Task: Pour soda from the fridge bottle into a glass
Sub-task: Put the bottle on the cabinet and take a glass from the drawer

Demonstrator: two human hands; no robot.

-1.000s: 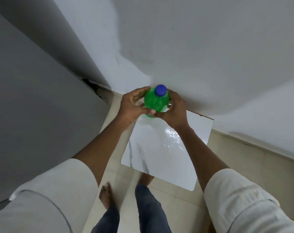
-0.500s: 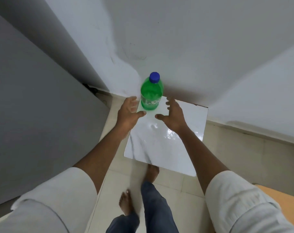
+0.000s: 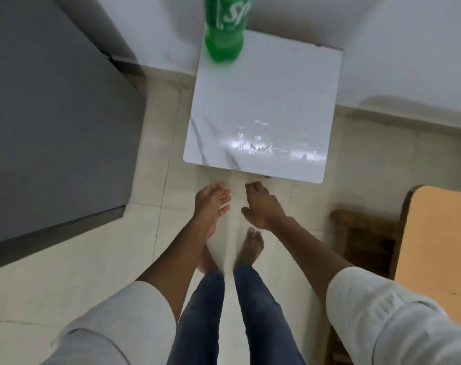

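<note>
Though upright, the bottle [image 3: 224, 30] (cap cropped) stands on the table [image 3: 266, 106].

Loose off-white sleeves [image 3: 387, 312] rolled near elbows; blue denim jeans [image 3: 258, 320]; bare feet [image 3: 250, 248]; forearms bare.

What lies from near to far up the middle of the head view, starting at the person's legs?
Jeans-clad legs → bare feet → left hand and right hand, both empty → white marble-look table → green soda bottle at its far edge → white wall.
</note>
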